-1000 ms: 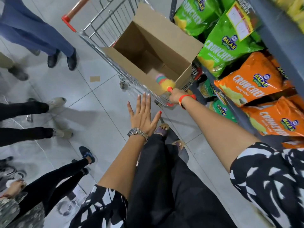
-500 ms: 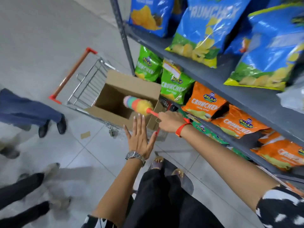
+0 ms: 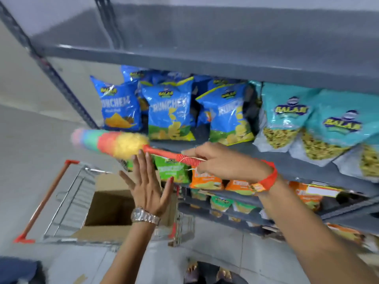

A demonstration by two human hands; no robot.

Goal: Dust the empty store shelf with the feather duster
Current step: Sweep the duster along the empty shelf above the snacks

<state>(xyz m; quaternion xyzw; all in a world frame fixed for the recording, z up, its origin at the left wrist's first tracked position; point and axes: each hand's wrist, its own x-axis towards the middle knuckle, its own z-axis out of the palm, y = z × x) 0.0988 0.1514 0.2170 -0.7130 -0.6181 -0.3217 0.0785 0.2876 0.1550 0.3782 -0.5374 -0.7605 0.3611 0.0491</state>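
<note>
I see the left hand [image 3: 146, 186] spread flat and empty, fingertips just under the duster [image 3: 114, 143] head. The right hand [image 3: 221, 162] is wrapped around its orange handle. Beyond, the bare grey shelf [image 3: 205, 58] sits above the chip bags [image 3: 170, 111].

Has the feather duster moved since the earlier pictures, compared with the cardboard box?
Yes. The feather duster rose out of the cardboard box toward the shelves.

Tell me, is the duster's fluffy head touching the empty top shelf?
No, the feather duster, held by the right hand, is well below the empty shelf.
</note>
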